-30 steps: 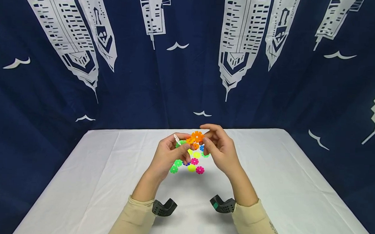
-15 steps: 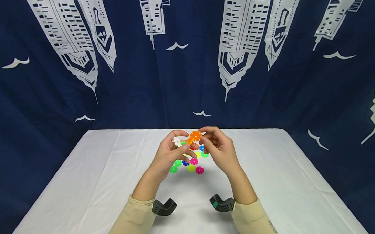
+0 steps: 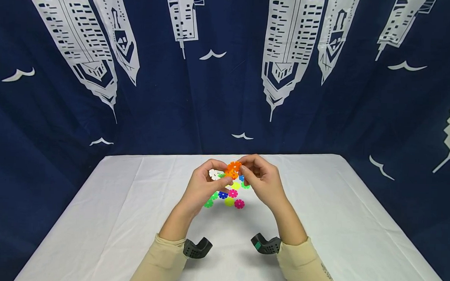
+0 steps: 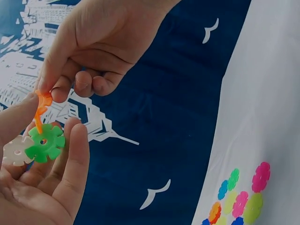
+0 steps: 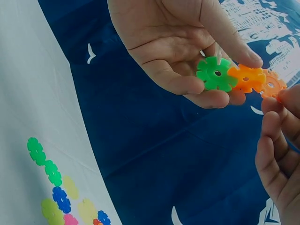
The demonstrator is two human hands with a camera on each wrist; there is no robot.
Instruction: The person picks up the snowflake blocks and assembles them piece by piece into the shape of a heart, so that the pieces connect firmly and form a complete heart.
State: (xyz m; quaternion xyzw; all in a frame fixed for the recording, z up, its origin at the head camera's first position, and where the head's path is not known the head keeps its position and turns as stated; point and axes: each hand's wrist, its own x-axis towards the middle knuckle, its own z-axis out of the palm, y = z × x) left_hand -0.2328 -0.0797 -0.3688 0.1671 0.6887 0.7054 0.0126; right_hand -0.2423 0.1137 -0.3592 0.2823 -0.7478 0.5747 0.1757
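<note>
My left hand pinches a small chain of notched snowflake discs above the table. In the left wrist view, the chain has a white disc and a green disc. An orange disc adjoins the green one in the right wrist view, under my left thumb. With thumb and forefinger, my right hand pinches the edge of a second orange disc. The two orange discs overlap at their edges; whether their notches are fully engaged I cannot tell.
Loose discs in several colours lie on the white-covered table below the hands, among them a pink disc, a dark blue disc and a yellow-green disc. A navy patterned cloth hangs behind the table.
The white disc has turned from edge-on to face-on. The right hand and its orange disc have moved slightly down and left, closer over the orange disc in my left hand.
</note>
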